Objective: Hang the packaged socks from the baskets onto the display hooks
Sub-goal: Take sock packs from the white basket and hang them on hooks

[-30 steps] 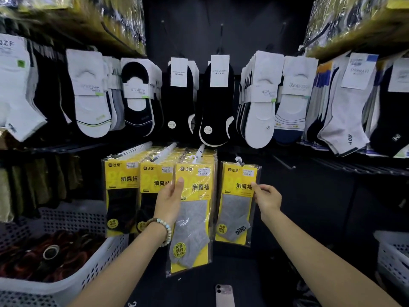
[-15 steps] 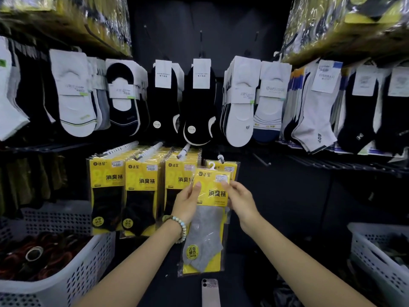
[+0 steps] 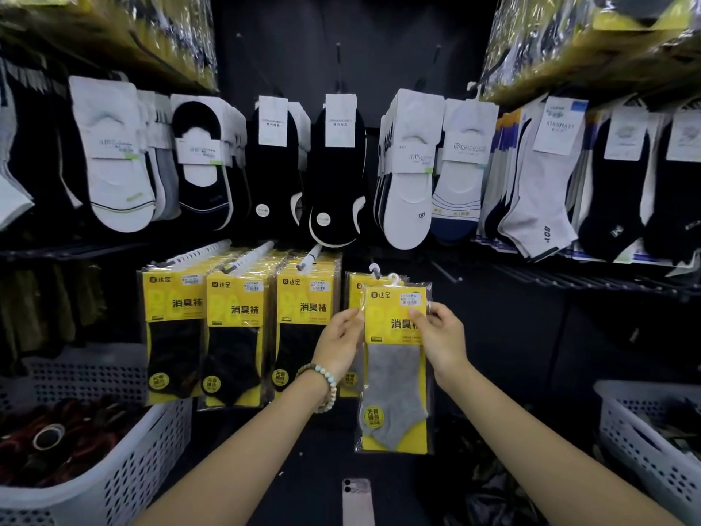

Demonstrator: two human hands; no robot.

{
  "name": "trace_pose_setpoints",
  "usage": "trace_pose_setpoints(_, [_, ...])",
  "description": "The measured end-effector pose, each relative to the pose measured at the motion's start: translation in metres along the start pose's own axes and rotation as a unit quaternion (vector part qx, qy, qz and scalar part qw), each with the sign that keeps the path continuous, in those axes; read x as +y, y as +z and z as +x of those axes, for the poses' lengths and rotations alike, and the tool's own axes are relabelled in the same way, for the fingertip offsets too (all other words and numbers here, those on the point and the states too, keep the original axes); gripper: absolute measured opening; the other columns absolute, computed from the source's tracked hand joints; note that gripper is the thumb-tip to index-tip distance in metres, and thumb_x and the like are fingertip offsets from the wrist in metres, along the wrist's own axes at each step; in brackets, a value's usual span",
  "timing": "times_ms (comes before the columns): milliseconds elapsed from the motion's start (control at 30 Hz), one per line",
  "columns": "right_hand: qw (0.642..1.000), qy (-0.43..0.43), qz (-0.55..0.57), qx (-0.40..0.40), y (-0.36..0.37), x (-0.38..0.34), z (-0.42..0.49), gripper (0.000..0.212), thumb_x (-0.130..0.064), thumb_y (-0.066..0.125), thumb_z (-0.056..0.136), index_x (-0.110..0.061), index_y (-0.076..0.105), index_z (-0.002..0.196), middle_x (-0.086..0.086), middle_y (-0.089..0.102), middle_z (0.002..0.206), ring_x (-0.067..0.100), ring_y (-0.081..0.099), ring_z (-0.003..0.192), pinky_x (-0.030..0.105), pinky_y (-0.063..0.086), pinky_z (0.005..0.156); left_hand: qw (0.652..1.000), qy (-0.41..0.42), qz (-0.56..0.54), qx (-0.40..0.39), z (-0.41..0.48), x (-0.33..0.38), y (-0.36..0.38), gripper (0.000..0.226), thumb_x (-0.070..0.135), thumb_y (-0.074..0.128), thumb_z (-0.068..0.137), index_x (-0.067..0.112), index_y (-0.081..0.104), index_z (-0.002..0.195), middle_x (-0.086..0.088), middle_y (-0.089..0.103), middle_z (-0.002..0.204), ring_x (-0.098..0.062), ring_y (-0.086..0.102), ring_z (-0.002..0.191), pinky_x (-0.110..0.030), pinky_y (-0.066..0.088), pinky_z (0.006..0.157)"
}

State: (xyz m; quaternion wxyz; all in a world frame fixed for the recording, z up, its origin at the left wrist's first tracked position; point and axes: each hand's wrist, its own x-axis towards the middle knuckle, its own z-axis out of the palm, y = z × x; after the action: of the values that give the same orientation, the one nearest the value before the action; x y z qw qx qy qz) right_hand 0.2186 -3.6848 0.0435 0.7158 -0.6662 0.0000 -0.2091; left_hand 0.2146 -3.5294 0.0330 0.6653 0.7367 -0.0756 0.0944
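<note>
Display hooks [image 3: 246, 256] carry yellow sock packs [image 3: 237, 309]; floor [image 3: 315, 468] holds white baskets [image 3: 125, 476], phone [image 3: 356, 501].

Head-worn camera looks forward and down at nearby hooks [image 3: 310, 255].

This was a sock shop. Display hooks [image 3: 248, 257] carried rows of yellow packaged socks [image 3: 172, 336], carded ankle socks [image 3: 113, 165] hung above, and white stock baskets [image 3: 125, 480] stood on either side.

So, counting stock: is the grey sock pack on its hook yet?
Not yet, apparently: left hand and right hand pinch the grey sock pack, its white hanger beside the hook tip, not over it.
</note>
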Motion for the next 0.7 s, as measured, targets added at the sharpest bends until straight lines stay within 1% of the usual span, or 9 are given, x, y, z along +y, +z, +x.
trace_pose_setpoints(100, [0.999,-0.016,-0.016,-0.023,0.01,-0.004,0.013,0.002,-0.013,0.061,0.092,-0.015,0.062,0.091,0.002,0.073,0.085,0.014,0.07,0.077,0.029,0.057,0.071,1.0,0.003,-0.012,0.01,0.008,0.0,-0.003,0.032,0.037,0.041,0.097,0.022,0.052,0.123,0.017,0.059,0.093,0.0,0.058,0.083,-0.015,0.047,0.07])
trace_pose_setpoints(233, [0.999,-0.002,-0.01,-0.033,0.022,0.0,0.028,0.004,-0.012,0.061,0.091,-0.015,0.063,0.091,0.004,0.073,0.087,0.014,0.07,0.076,0.028,0.058,0.069,1.0,0.002,-0.001,0.024,0.018,-0.008,-0.008,0.036,0.039,0.041,0.097,0.021,0.05,0.127,0.005,0.061,0.113,-0.012,0.058,0.104,-0.028,0.047,0.09])
trace_pose_setpoints(333, [0.999,0.03,0.006,-0.016,0.027,0.01,0.036,0.002,-0.012,0.064,0.09,-0.012,0.066,0.091,0.01,0.072,0.092,0.022,0.069,0.084,0.036,0.058,0.079,1.0,-0.005,0.01,0.024,0.025,-0.017,-0.009,0.041,0.039,0.039,0.097,0.02,0.048,0.133,0.001,0.056,0.127,-0.015,0.052,0.117,-0.038,0.041,0.102])
trace_pose_setpoints(400, [0.999,0.048,0.007,0.002,0.029,0.018,0.041,0.002,-0.015,0.068,0.087,-0.014,0.066,0.088,0.011,0.071,0.095,0.022,0.068,0.086,0.036,0.057,0.08,1.0,-0.013,0.011,0.026,0.027,-0.021,-0.008,0.043,0.038,0.039,0.097,0.02,0.044,0.136,0.0,0.05,0.135,-0.017,0.048,0.122,-0.041,0.038,0.106])
trace_pose_setpoints(467, [0.997,0.068,0.004,0.021,0.03,0.028,0.044,0.013,-0.019,0.07,0.085,-0.01,0.066,0.093,0.011,0.07,0.098,0.022,0.067,0.09,0.034,0.056,0.083,0.999,-0.009,0.021,0.031,0.027,-0.026,-0.006,0.044,0.037,0.04,0.097,0.02,0.04,0.138,-0.001,0.048,0.138,-0.017,0.046,0.124,-0.036,0.036,0.106])
trace_pose_setpoints(533, [0.996,0.087,-0.005,0.037,0.028,0.037,0.045,0.021,-0.022,0.072,0.084,-0.007,0.066,0.098,0.01,0.07,0.1,0.021,0.066,0.093,0.034,0.055,0.086,0.999,-0.003,0.037,0.038,0.025,-0.029,-0.005,0.045,0.035,0.041,0.097,0.019,0.039,0.139,0.001,0.046,0.139,-0.014,0.043,0.125,-0.024,0.033,0.1])
trace_pose_setpoints(567, [0.995,0.093,-0.012,0.045,0.026,0.041,0.044,0.024,-0.022,0.072,0.084,-0.007,0.065,0.1,0.009,0.069,0.101,0.021,0.066,0.094,0.033,0.054,0.086,0.998,-0.004,0.044,0.04,0.024,-0.031,-0.005,0.045,0.034,0.041,0.097,0.019,0.039,0.139,0.001,0.045,0.139,-0.014,0.043,0.125,-0.022,0.032,0.096])
trace_pose_setpoints(633, [0.994,0.095,-0.024,0.053,0.022,0.048,0.039,0.027,-0.023,0.072,0.084,-0.008,0.064,0.104,0.007,0.068,0.104,0.018,0.064,0.092,0.028,0.053,0.079,0.998,-0.006,0.06,0.036,0.019,-0.036,-0.007,0.045,0.033,0.041,0.098,0.018,0.039,0.14,0.0,0.044,0.14,-0.014,0.043,0.125,-0.02,0.031,0.092])
trace_pose_setpoints(700, [0.993,0.093,-0.041,0.053,0.015,0.054,0.028,0.029,-0.023,0.071,0.085,-0.01,0.062,0.109,0.004,0.066,0.107,0.013,0.061,0.092,0.02,0.046,0.073,0.997,-0.007,0.075,0.023,0.01,-0.043,-0.009,0.045,0.033,0.041,0.098,0.017,0.038,0.14,0.0,0.044,0.141,-0.012,0.043,0.124,-0.018,0.032,0.091])
